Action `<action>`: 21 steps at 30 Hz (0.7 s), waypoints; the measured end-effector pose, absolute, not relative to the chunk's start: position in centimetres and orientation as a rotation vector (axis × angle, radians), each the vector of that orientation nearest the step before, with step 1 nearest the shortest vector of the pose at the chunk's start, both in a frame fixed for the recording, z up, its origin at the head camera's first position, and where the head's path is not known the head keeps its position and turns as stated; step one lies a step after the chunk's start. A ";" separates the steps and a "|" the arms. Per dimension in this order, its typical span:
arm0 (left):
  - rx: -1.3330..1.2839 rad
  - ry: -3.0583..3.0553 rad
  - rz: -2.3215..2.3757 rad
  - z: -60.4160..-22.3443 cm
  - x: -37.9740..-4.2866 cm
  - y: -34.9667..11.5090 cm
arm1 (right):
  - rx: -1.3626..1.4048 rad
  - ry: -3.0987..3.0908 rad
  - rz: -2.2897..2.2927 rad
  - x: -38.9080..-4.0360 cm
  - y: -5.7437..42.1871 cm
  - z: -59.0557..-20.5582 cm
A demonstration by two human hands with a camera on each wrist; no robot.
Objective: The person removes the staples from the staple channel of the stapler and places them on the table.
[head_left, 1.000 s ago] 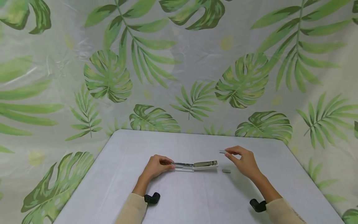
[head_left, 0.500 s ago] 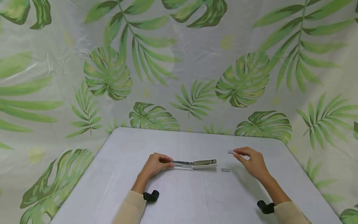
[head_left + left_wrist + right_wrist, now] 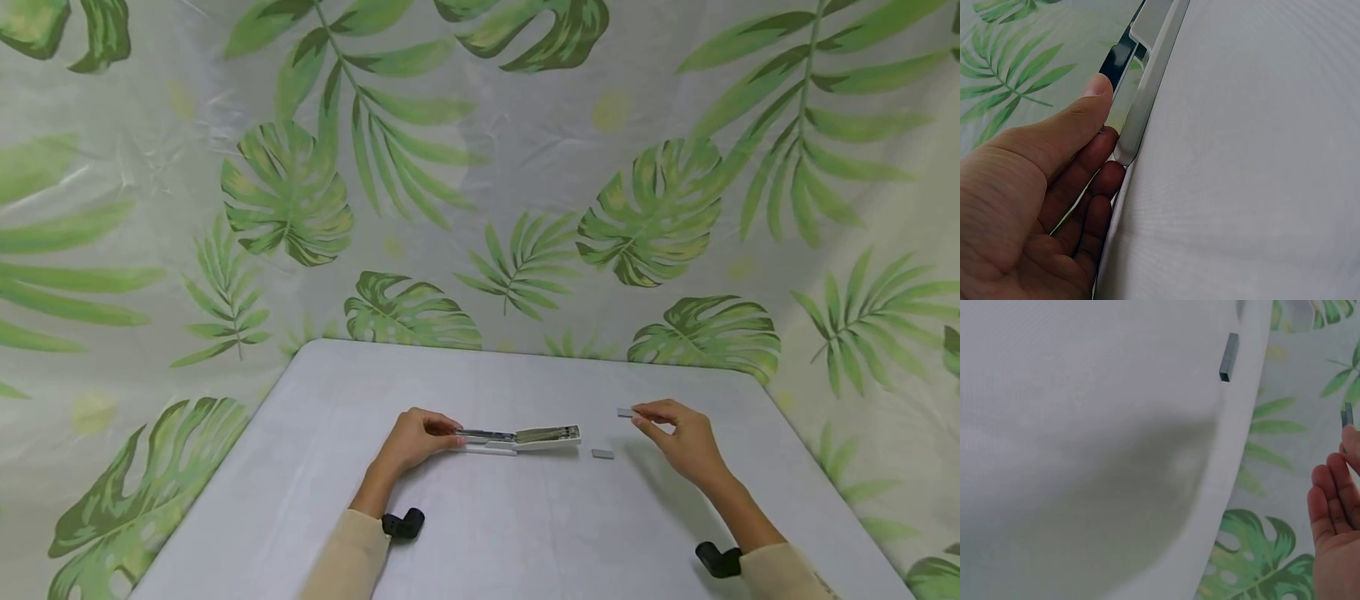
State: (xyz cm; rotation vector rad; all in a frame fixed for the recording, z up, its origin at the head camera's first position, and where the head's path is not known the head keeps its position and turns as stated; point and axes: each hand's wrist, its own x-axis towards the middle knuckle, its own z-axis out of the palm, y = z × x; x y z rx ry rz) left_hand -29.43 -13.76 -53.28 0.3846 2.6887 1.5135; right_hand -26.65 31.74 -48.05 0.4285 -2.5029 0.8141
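Observation:
A white stapler point(image 3: 491, 447) lies folded wide open on the table, its lid point(image 3: 551, 437) swung out to the right and its metal magazine showing. My left hand point(image 3: 417, 439) pinches the stapler's left end between thumb and forefinger; in the left wrist view the thumb rests on the dark magazine point(image 3: 1119, 59). Over the table to the right, my right hand point(image 3: 682, 435) holds a short grey strip of staples point(image 3: 624, 412) between thumb and fingertips. A second staple strip point(image 3: 602, 454) lies on the table, just right of the stapler's lid.
A white cloth covers the table point(image 3: 555, 525). Behind it hangs a leaf-patterned curtain point(image 3: 517, 183). Black wrist cameras point(image 3: 403, 523) are strapped at both sleeves.
My right hand has moved to the right with its staple strip, away from the stapler, and sunk slightly. The left hand keeps its hold on the stapler.

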 end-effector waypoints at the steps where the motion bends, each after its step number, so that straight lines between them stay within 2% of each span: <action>1: 0.384 2.686 1.514 -53.3 -29.4 -13.8 | 0.424 -2.510 0.810 -26.6 31.8 -48.2; 21: 0.383 2.680 1.519 -53.2 -29.4 -13.9 | 0.363 -2.702 0.864 -26.1 32.2 -49.8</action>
